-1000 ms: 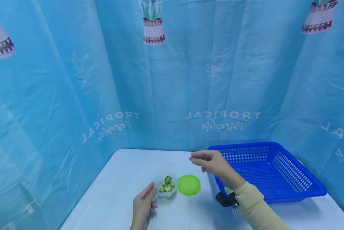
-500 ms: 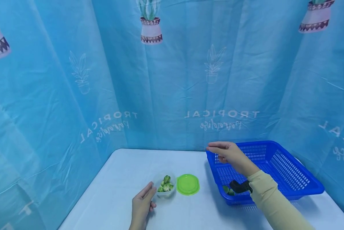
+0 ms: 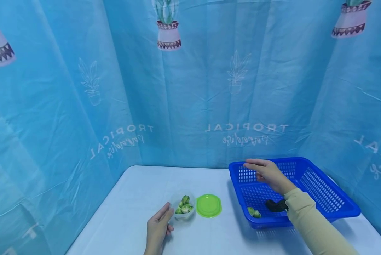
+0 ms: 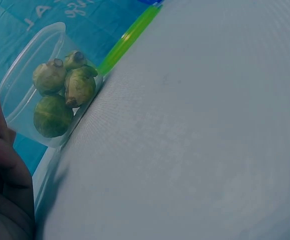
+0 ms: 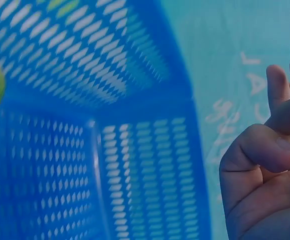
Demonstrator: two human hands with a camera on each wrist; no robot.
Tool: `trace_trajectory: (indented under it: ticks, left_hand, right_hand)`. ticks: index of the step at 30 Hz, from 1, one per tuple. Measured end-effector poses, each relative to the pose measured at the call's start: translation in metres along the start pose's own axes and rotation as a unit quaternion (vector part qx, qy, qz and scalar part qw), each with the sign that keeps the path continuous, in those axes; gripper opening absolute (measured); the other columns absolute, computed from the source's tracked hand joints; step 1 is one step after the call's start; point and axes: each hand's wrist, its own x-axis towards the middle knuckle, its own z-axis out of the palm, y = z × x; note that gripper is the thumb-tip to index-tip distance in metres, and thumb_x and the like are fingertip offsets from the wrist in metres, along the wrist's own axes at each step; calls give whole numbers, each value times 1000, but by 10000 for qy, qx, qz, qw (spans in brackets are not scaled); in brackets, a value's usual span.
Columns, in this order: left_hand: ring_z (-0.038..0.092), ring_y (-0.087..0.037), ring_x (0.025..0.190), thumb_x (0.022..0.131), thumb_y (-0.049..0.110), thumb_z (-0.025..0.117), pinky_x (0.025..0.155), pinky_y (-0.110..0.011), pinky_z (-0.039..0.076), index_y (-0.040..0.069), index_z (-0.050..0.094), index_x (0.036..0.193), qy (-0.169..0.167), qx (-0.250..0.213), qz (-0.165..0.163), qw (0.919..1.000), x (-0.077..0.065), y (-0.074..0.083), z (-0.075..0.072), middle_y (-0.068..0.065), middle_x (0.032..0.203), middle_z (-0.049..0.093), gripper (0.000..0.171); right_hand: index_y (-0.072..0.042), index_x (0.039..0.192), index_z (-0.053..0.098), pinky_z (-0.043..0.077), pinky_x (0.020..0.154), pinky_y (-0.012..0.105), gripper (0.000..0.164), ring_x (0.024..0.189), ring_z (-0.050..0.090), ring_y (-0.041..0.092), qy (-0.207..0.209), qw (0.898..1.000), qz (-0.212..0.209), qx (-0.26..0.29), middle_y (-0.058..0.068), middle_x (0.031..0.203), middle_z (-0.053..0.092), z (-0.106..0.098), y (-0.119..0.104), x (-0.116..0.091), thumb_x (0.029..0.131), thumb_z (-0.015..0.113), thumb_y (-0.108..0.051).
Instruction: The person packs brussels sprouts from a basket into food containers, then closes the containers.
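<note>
So the sprouts [image 3: 185,209] are sitting in a clear tub [image 4: 22,112] on the table [image 3: 130,212], at least four of them by the left wrist view, and two more sprouts [image 3: 254,212] lie in the near left corner of the blue basket [image 3: 266,221]. The green lid [image 3: 209,205] is off, flat just beside the tub.

The left hand [image 3: 158,226] has thumb and fingertip in a narrow pinch on the tub's left edge. The right hand [image 3: 268,173] is over the basket, fingers loosely bent with only a small gap to the thumb. I don't see anything in it.

As for handling, my guess is the sprouts are light, firm and pretty tough, so nothing fragile there. They're roundish though, so I'd expect them to roll if nudged, and those smooth outer leaves could be a bit slick. I'd go thumb and two fingertips round the fattest part rather than the stubby stem end. The top one in the head view looks easiest to get at; the rest nestle against each other.

The tub looks like thin bendy plastic, probably light enough to skid or tip if bumped, so steadying it by the rim makes sense. Just don't squeeze hard, since the wall would likely flex. The basket seems way stiffer, and the thick rim is the spot to grab.
</note>
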Motion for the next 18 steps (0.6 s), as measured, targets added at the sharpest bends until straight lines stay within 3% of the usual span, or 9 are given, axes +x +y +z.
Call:
trace_trajectory:
  ticks: [8,18]
  left_hand:
    - [59,-13,49,96,31,83,42,-21,47,3,61,145,10,-12,-6,10000,-1,-1,-1,-20,132,68,61]
    - [60,-13,50,95,32,83,43,-22,47,3,61,145,24,12,7,10000,0,-1,-1,-19,133,68,61]
  right_hand:
    - [-2,147,61,44,59,30,60,58,42,15,4,9979,311,-561,17,125,62,-10,25,8,101,75,-38]
    - [0,133,71,40,52,27,46,55,43,15,-1048,9845,234,-1389,11,113,74,-7,38,8,100,77,-32]
